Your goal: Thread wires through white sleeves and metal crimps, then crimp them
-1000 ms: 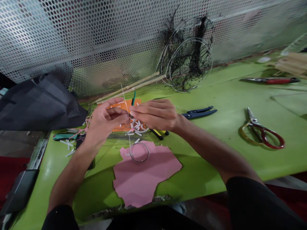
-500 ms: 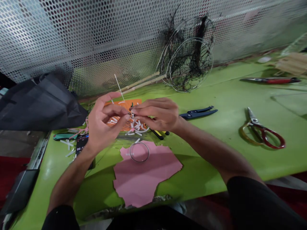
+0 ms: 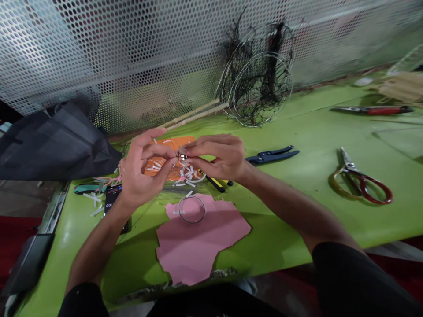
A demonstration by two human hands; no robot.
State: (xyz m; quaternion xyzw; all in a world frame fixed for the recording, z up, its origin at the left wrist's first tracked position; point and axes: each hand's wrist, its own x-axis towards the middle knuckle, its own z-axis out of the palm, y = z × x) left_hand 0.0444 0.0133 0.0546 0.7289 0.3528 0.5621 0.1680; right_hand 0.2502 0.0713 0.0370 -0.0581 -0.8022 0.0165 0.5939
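Pinching a tiny silver-and-white cylindrical piece point(image 3: 182, 156) between them, the left hand point(image 3: 142, 169) and right hand point(image 3: 218, 156) meet just above a flat orange sheet point(image 3: 187, 141) on the long green table point(image 3: 297, 229). The fingers point(image 3: 170, 154) of both hands are closed, the left thumb and forefinger pressing from one side and the right fingertips from the other, so most of the piece is hidden. It looks light and hard, and small enough to slip away among the scraps, so a firm fingertip pinch at its two ends would seem the surest hold. It seems to lie roughly level across the gap between the hands, but it is too small to tell its long axis or which way it points.

Thin white paper strips point(image 3: 155, 165) lie on the orange sheet, with a pale wire ring point(image 3: 198, 181) at its near edge. Nearer the person, a second thin wire ring point(image 3: 192, 223) rests on a ragged pink foam sheet point(image 3: 198, 251). A yellow-and-black handled tool point(image 3: 214, 184) lies just right of the orange sheet, with blue-handled pliers point(image 3: 272, 155) farther right and red-handled scissors point(image 3: 346, 164) well beyond.
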